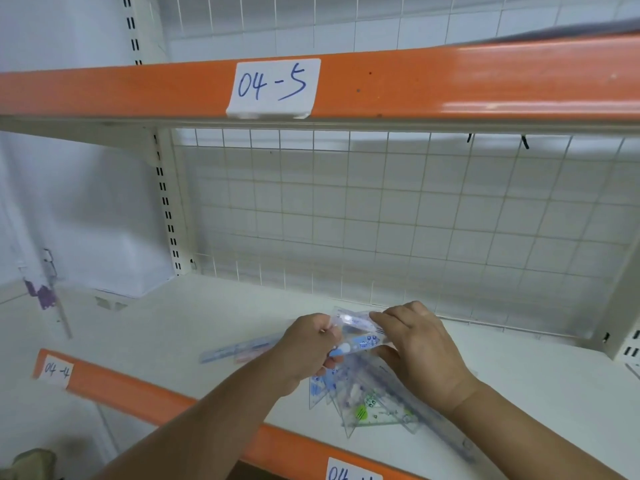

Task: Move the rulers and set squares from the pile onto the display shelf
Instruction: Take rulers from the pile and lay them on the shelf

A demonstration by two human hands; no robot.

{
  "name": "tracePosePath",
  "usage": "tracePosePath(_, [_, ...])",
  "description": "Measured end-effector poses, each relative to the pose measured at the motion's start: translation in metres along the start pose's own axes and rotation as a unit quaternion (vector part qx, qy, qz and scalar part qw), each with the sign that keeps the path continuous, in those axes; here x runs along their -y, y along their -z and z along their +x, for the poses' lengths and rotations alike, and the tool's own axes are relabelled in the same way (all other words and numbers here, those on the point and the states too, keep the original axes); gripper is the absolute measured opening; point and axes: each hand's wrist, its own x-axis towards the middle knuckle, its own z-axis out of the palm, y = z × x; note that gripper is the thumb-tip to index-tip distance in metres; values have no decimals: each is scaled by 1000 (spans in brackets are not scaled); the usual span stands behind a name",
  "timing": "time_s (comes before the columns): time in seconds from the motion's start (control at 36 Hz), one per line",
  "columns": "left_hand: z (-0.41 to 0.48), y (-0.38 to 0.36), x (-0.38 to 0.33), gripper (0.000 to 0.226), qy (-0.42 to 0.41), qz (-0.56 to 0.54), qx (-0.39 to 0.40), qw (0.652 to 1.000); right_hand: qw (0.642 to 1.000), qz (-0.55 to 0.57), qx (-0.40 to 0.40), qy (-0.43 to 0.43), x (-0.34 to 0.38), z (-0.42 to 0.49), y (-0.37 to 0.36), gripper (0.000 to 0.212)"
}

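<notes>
Left hand (pixel 311 344) and right hand (pixel 419 344) each pinch one end of a clear, blue-printed ruler (pixel 360 329), fingers curled around it, holding it over the far edge of the pile (pixel 367 400) of transparent set squares on the white shelf (pixel 173 323). The slick plastic could slip from such light pinches and scatter the pile (blur hides its markings, and I cannot tell whether one piece or several is held).

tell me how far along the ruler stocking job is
Early on. Done: what look like two rulers lie flat on the shelf, left of the hands. In hand: the left hand and right hand both grip one clear pack above the pile. Left: that pile of set squares and rulers, several pieces overlapping near the shelf's front edge.
</notes>
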Motion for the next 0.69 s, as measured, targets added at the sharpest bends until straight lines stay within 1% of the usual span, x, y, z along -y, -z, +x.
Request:
tracePosePath(0.06, [0, 0, 0, 20, -7, -3, 7, 1000, 1000, -7, -1, -11, 0, -1, 1, 53])
tracePosePath(0.14, [-1, 0, 1, 9, -16, -5, 14, 1000, 999, -10, 10, -32, 1, -3, 2, 50])
tracePosePath(0.19, [-1, 0, 1, 12, -19, -6, 14, 1000, 998, 5, 24, -54, 3, -6, 2, 47])
tracePosePath(0.25, [-1, 0, 1, 10, -23, -3, 13, 1000, 996, 22, 43, -72, 6, -9, 1, 45])
tracePosePath(0.33, [-1, 1, 1, 12, -22, 5, 16, 1000, 993, 28, 75, -92, 8, -11, 3, 36])
tracePosePath(0.39, [1, 1, 2, 20, -21, 35, 0, 999, 989, 21, 94, -114, 10, -12, 6, 32])
tracePosePath(0.42, [4, 2, 3, 23, -34, 84, -20, 996, 987, 18, 102, -125, 10, -12, 8, 33])
tracePosePath(0.44, [6, 2, 5, 21, -54, 166, -42, 984, 985, 14, 108, -137, 11, -13, 10, 34])
tracePosePath(0.47, [8, 3, 5, 18, -69, 257, -63, 962, 982, 10, 112, -149, 12, -13, 12, 34])
tracePosePath(0.53, [7, 4, 7, 24, -92, 400, -78, 909, 979, 1, 116, -169, 14, -16, 15, 32])
tracePosePath(0.61, [5, -1, 13, 31, -114, 504, -58, 854, 975, -15, 119, -187, 17, -22, 18, 30])
tracePosePath(0.64, [5, -3, 15, 29, -122, 522, -53, 843, 974, -18, 119, -190, 18, -25, 19, 29])
tracePosePath(0.69, [5, -7, 19, 25, -141, 536, -38, 832, 971, -24, 123, -203, 21, -30, 21, 28])
